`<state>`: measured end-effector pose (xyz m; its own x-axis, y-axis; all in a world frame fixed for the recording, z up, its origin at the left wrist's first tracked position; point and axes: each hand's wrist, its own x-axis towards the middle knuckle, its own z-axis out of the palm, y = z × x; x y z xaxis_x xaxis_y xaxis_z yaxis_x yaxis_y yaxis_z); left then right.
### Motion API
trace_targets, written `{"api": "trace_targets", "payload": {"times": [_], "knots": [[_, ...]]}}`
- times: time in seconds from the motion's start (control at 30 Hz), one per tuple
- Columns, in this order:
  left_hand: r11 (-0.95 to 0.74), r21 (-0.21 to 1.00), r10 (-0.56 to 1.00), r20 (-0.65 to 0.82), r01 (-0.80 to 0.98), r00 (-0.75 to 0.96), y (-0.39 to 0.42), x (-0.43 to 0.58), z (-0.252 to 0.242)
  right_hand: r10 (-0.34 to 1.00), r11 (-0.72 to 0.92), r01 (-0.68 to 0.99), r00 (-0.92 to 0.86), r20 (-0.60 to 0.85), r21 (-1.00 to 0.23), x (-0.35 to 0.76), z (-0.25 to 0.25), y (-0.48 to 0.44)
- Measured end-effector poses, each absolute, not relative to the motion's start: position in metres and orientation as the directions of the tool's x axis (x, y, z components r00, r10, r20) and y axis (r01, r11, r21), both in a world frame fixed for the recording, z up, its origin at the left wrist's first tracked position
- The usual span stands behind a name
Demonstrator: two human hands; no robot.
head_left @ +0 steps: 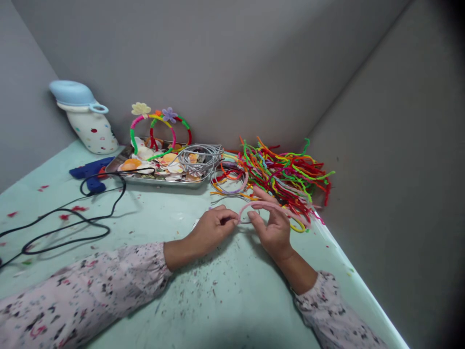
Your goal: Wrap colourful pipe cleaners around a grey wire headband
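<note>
My left hand (214, 229) is closed, its thumb and forefinger pinching one end of a pink pipe cleaner (264, 204). A thin grey wire (246, 222) also meets these fingertips. The pipe cleaner arches to the right and crosses the fingers of my right hand (275, 233), which steadies it; thumb and forefinger stand apart there. Its free end points toward a big pile of coloured pipe cleaners (286, 169). Wire rings (228, 179), some partly wrapped in colour, lie just behind my hands.
A metal tray (163, 182) holds fabric petals, a coil of grey wire (201, 159) and two colourful flower-topped rings (152, 118). To its left are a blue glue gun (92, 170) with a looping black cord (105, 218) and a white bottle (92, 128). Walls bound the table behind.
</note>
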<state>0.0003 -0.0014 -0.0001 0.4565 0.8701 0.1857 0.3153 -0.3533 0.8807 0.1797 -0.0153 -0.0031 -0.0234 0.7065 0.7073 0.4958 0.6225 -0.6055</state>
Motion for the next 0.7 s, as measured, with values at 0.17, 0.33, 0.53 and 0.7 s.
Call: {"api": "trace_targets", "payload": {"times": [0.17, 0.33, 0.53, 0.7], "knots": [[-0.358, 0.881, 0.875, 0.200, 0.309, 0.441, -0.0009, 0.0002, -0.0012, 0.740, 0.617, 0.520, -0.129, 0.660, -0.591, 0.1831, -0.0011, -0.0130], [-0.392, 0.872, 0.855, 0.228, 0.294, 0.466, -0.0006, 0.0004, -0.0024, 0.788, 0.594, 0.513, -0.215, 0.577, -0.620, 0.1804, -0.0023, -0.0123], [-0.411, 0.863, 0.844, 0.237, 0.295, 0.482, -0.0013, -0.0004, -0.0019, 0.765, 0.632, 0.440, -0.226, 0.603, -0.638, 0.1759, -0.0063, -0.0119], [-0.382, 0.874, 0.860, 0.218, 0.299, 0.461, -0.0017, -0.0002, 0.0001, 0.769, 0.622, 0.460, -0.208, 0.605, -0.633, 0.1759, -0.0067, -0.0132]]}}
